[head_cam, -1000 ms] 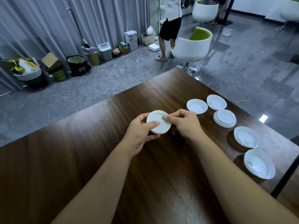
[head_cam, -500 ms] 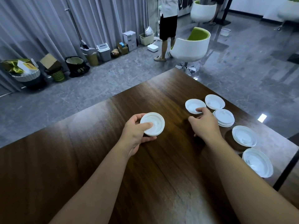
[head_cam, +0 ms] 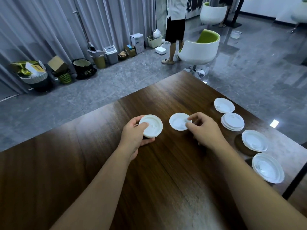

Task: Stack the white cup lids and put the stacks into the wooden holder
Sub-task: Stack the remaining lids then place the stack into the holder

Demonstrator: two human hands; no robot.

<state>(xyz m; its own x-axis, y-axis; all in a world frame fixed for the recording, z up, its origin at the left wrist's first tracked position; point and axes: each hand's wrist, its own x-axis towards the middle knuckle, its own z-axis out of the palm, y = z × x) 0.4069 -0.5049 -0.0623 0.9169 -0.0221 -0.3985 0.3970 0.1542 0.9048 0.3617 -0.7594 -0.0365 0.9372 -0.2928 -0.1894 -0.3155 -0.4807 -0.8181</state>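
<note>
Over the dark wooden bench [head_cam: 166, 171] the left hand [head_cam: 135, 136] grips a small stack of white lids [head_cam: 152, 126], thumb pressed on its top face and fingers curled underneath, so the stack is held clear of the wood and tilted a little toward the camera. Just beside it to the right, the right hand [head_cam: 205, 129] pinches the near right rim of a single lid [head_cam: 178, 122] between thumb and forefinger, the other fingers curled loosely; whether this lid touches the bench or is just above it cannot be told. The two held pieces are near each other but apart. Along the right edge of the bench lie the other lids: one lid alone at the far end [head_cam: 224, 105], a short pile of two or three [head_cam: 232, 122] just nearer than it, then a single lid [head_cam: 254, 140] partly over a dark round coaster [head_cam: 240, 146], and the nearest lid [head_cam: 267, 167] by the bench's edge. Beyond the bench, on the grey floor, a white chair with a green seat [head_cam: 199, 48] stands next to a person in dark shorts [head_cam: 175, 30], and bins and boxes [head_cam: 83, 65] line the curtain.
</note>
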